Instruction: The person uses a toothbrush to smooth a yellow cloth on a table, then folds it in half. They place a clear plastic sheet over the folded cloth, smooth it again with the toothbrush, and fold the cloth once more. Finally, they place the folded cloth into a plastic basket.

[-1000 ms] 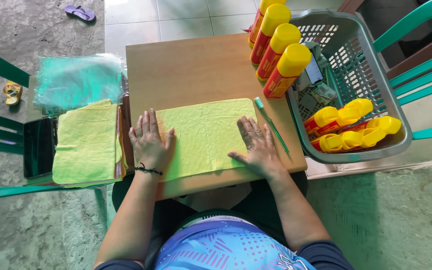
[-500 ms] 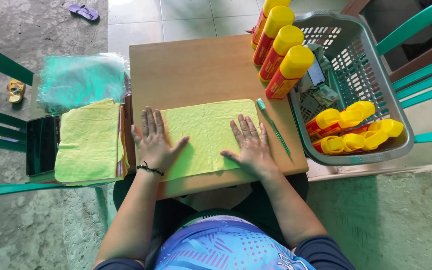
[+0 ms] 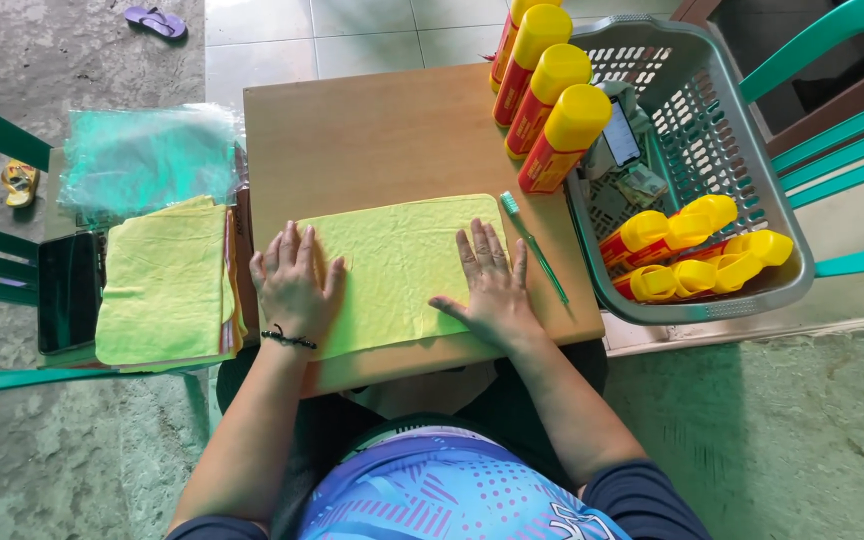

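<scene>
**Kid:** Where is the yellow cloth (image 3: 392, 270)?

**Grown-up:** It lies flat on the counter (image 3: 382, 130), close to the near edge. The left hand (image 3: 294, 285) is pressed on the cloth's left end. The right hand (image 3: 492, 285) is pressed on its right end.

**Kid:** Are the fingers (image 3: 479, 248) holding it?

**Grown-up:** No. On both hands they are spread wide and flat. They push down, but they grip nothing.

**Kid:** What could go wrong?

**Grown-up:** I think the cloth could slide. Its near side sits right at the near edge of the counter. A pull toward the body could drag it off onto the lap.

**Kid:** And that green toothbrush (image 3: 534, 248)?

**Grown-up:** It lies just beside the right hand, near the right edge. If that hand sweeps sideways, it could knock it off the counter.

**Kid:** Could the tall bottles (image 3: 547, 100) fall?

**Grown-up:** Maybe. They stand at the far right corner, next to the basket (image 3: 752, 190). A bump to the counter could tip them like pins.

**Kid:** What about the pile of cloths (image 3: 164, 285)?

**Grown-up:** It rests on the chair past the left edge, close to the left hand. An elbow could shove it off.
</scene>
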